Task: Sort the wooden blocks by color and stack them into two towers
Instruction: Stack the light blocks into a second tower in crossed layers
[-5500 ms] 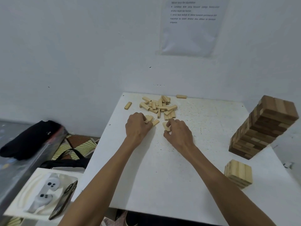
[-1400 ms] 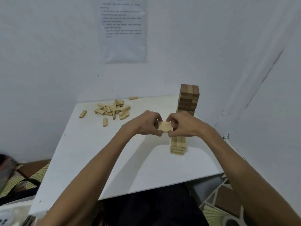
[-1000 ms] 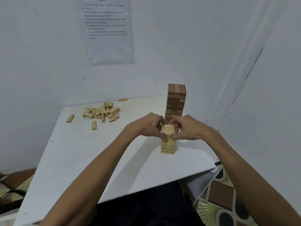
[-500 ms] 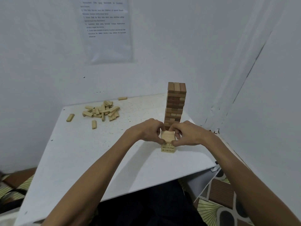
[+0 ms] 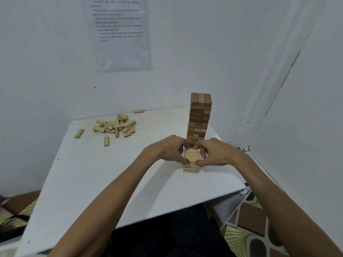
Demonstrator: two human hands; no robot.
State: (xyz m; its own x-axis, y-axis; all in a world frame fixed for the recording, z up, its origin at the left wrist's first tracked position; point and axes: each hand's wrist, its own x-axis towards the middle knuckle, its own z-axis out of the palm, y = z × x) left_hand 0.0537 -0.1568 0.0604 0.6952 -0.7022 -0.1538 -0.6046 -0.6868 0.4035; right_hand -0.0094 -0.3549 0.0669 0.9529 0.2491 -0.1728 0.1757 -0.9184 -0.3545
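Note:
A short light-wood tower stands near the table's right front. On its top sits a layer of light blocks, pinched from the left by my left hand and from the right by my right hand. Just behind it rises a tall dark-brown tower. A heap of loose light blocks lies at the table's far left, with single blocks around it.
The white table fills a corner between two white walls; the right wall is close to both towers. A printed sheet hangs on the back wall. Patterned floor covering shows below the table's right edge.
Both hands carried a set of light blocks from the heap across to the right and lowered it onto the short light tower. Over the last half second they barely moved.

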